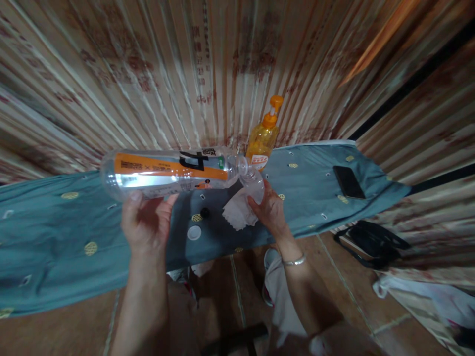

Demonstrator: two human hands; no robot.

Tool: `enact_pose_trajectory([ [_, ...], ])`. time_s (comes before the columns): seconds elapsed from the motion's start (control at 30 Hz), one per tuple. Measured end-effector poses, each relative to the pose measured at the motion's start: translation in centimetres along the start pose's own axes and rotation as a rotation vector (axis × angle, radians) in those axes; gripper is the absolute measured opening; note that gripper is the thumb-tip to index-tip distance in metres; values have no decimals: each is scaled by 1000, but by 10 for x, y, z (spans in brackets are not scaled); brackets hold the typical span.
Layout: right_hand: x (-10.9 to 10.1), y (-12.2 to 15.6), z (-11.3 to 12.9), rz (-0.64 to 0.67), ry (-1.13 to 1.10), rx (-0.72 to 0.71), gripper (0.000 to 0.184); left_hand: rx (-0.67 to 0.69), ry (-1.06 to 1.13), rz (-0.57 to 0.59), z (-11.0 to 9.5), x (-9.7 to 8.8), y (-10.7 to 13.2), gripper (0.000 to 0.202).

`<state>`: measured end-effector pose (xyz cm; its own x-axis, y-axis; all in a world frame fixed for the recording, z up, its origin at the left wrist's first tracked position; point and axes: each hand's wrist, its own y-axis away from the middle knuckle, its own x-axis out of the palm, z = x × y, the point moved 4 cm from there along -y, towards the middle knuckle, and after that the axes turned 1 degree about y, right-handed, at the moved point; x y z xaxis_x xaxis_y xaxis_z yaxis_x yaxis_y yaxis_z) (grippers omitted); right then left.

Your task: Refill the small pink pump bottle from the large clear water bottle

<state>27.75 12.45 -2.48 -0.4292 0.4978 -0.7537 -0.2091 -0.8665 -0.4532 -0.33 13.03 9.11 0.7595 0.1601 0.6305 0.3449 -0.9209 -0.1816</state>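
My left hand (146, 217) supports a large clear plastic bottle (166, 170) with an orange and silver label. The bottle lies nearly level, its open neck pointing right. My right hand (272, 207) grips a small clear container (254, 182) at the bottle's mouth; whether the two touch I cannot tell. A crumpled white tissue (239, 210) hangs by my right fingers, partly behind the container. Below the bottle, a small black cap (205, 212) and a round white lid (194, 233) lie on the cloth. Just behind the bottle's mouth stands an orange pump bottle (263, 138).
A blue-green patterned cloth (304, 198) covers the narrow table. Toward its right end lies a black phone (349, 181). A pleated curtain (166, 74) rises close behind the table. On the tiled floor at right sits a black bag (371, 242).
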Motion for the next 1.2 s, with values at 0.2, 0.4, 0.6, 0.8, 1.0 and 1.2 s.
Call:
enact_pose_trajectory([
  [0.2,-1,1,0,5,-2,-4,60,-2,20,-34,2,-2,-2,52],
  [0.4,0,0,-1,29,1,0,62,-9,44,-11,2,-3,-2,53],
  [0.6,1,1,-2,4,14,-13,62,8,32,-35,2,-6,-2,47],
  [0.8,1,1,-1,-19,20,-35,62,-15,30,70,3,-9,-4,41],
  [1.0,-1,1,0,-17,23,-33,59,-11,31,-20,3,-6,-2,51],
  [1.2,2,2,-2,-8,35,-19,62,-12,19,20,2,-4,-2,41],
])
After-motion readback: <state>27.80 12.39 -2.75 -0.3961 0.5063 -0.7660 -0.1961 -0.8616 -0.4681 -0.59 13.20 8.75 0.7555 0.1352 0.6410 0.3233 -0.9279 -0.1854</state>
